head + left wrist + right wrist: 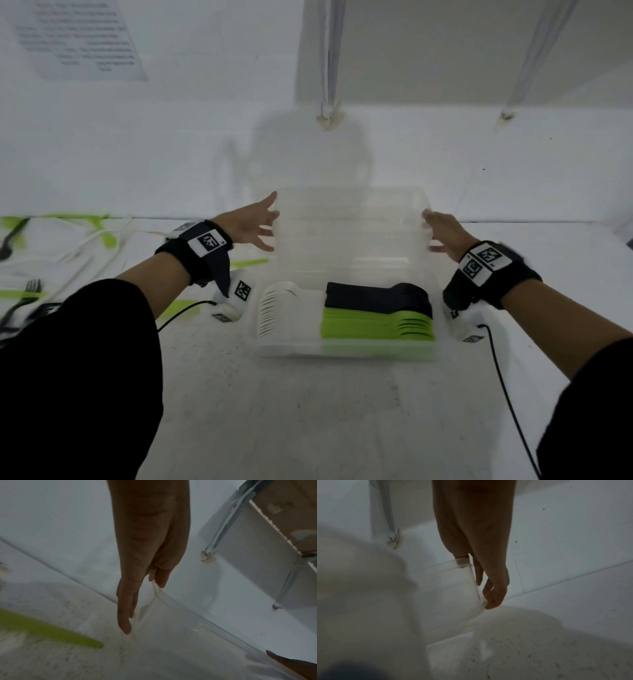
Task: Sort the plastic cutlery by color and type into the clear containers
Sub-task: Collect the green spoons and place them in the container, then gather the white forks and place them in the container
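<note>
While your left hand (251, 222) and right hand (445, 234) flank the far clear container (349, 222), each sets straight fingers against a side wall; in the wrist views the left thumb (161, 578) sits at the rim corner and the right fingertips (493, 601) lie along the outside wall, with the right thumb at the rim. Whether the container rests on the counter or is lifted, you cannot tell. The nearer clear container (342, 349) sits just in front of it and holds white spoons (277, 308) at left, black spoons (376, 294) stacked behind green spoons (376, 329) at right. Unsorted cutlery lies well to your left: a black fork (24, 298), green pieces (109, 238), and a green handle (51, 630) near the left hand. Surface: pale speckled counter (308, 411) meeting a white wall (137, 154). A printed sheet (82, 37) is stuck on the wall upper left; two white conduits (330, 61) run down it.
</note>
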### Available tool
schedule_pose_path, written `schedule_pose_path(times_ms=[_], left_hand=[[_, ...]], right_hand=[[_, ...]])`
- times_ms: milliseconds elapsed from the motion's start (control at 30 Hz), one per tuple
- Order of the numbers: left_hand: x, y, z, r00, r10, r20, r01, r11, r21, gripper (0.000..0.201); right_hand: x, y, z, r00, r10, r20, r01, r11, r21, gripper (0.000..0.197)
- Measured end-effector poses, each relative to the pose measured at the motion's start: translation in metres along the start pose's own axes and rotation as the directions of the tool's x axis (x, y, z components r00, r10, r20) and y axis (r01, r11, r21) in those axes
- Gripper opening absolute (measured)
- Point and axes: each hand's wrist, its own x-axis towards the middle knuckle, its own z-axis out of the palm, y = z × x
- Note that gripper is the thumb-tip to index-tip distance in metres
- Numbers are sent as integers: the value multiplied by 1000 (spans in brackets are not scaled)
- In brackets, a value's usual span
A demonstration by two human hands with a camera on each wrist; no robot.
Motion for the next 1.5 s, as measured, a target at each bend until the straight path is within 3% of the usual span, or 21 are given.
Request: schedule_pose_path(times_ms=[100, 200, 267, 433, 667, 800, 933, 1067, 1300, 1500], left_hand=[[-25, 16, 4, 995, 104, -6, -103, 993, 55, 43], [-60, 22, 7, 974, 225, -35, -219, 969, 110, 25], [-86, 19, 9, 955, 292, -58, -281, 949, 143, 34], [-159, -13, 17, 949, 313, -30, -303, 937, 176, 17], [-256, -98, 53, 892, 419, -167, -372, 893, 254, 40], [-294, -152, 75, 872, 392, -292, -327, 912, 246, 47], [-317, -201, 87, 870, 350, -346, -289, 932, 216, 47], [-327, -235, 93, 870, 360, -338, -298, 928, 223, 48], [-317, -260, 95, 852, 392, -346, -327, 916, 231, 50], [-316, -261, 91, 870, 374, -322, -330, 926, 183, 50]], right_hand=[[-26, -21, -10, 994, -92, -63, 93, 995, 22, 44], [-61, -35, -22, 983, -173, -55, 176, 983, 46, 43], [-88, -39, -29, 971, -237, -23, 237, 971, 3, 45], [-160, -31, -39, 959, -284, 6, 284, 958, -39, 47], [-268, 21, -38, 966, -255, 47, 257, 966, -37, 50], [-319, 63, -31, 974, -219, 65, 222, 974, -50, 53], [-346, 102, -19, 984, -131, 119, 141, 986, -84, 58], [-359, 124, -5, 990, -116, 82, 123, 987, -99, 59], [-373, 146, 16, 982, -182, -48, 173, 974, -144, 52], [-370, 153, 19, 974, -196, -112, 160, 950, -269, 50]])
